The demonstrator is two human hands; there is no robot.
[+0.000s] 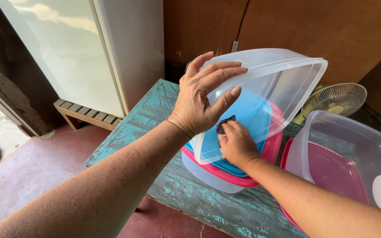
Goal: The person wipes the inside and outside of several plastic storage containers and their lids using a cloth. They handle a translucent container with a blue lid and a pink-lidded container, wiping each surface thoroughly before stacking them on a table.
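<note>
There, above the stack of containers, the clear plastic tub (270, 83) stood tipped on edge, its open mouth turned toward the person and its long axis running from lower left up to upper right, the far corner highest. It was a translucent, colourless, rounded-rectangular tub with a thickened rim, and the blue container (252, 117) under it showed through its wall. The left hand (201, 97) grasped the tub at its near upper side, fingers spread over the outside and the thumb pressed along the rim. The right hand (237, 143) was closed on a small dark cloth (224, 123), held against the inside of the tub near its lower rim. Beneath the tub, the blue container sat nested in a pink container (234, 174), which sat in another clear one. Right of that stack stood a second clear tub (353, 145) over a pink basin. All rested on a worn teal-painted table (155, 114). Behind the tipped tub a small fan (336, 99) stood against the brown wall, and left of the table was a white refrigerator (93, 48).
</note>
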